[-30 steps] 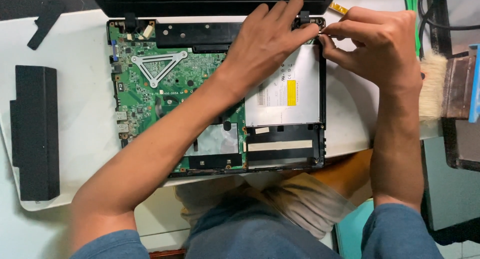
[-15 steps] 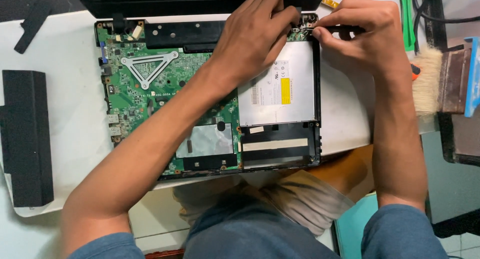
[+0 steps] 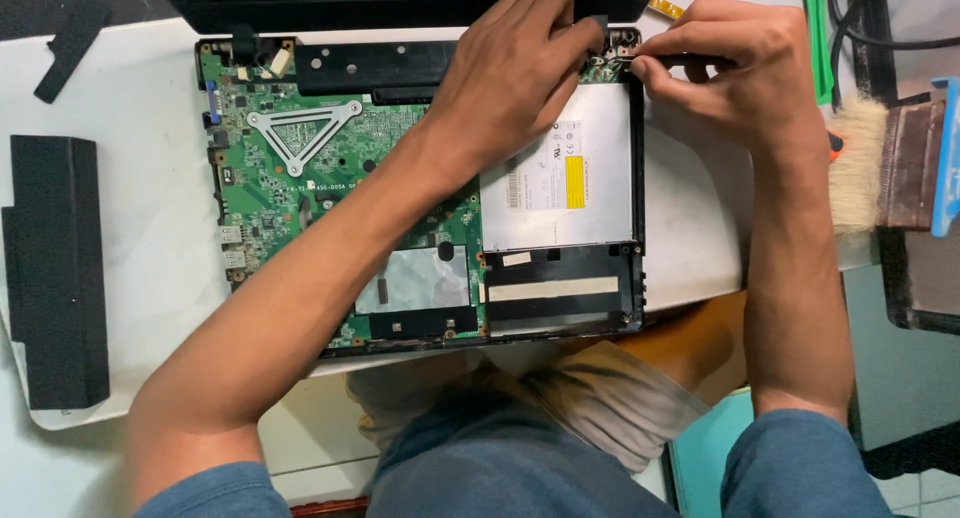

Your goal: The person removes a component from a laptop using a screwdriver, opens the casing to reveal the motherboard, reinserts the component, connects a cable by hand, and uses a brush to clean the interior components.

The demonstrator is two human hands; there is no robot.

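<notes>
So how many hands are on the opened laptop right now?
2. The left hand rests on the far right corner of the opened laptop's green circuit board; the right hand pinches something small beside it, above the silver rectangular drive.

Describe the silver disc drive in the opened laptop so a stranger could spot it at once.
Start at the opened laptop lying on the white table. Its left part is a green circuit board; right of that sits the disc drive, just below both hands. It is the only large flat silver plate there, with a yellow sticker.
</notes>
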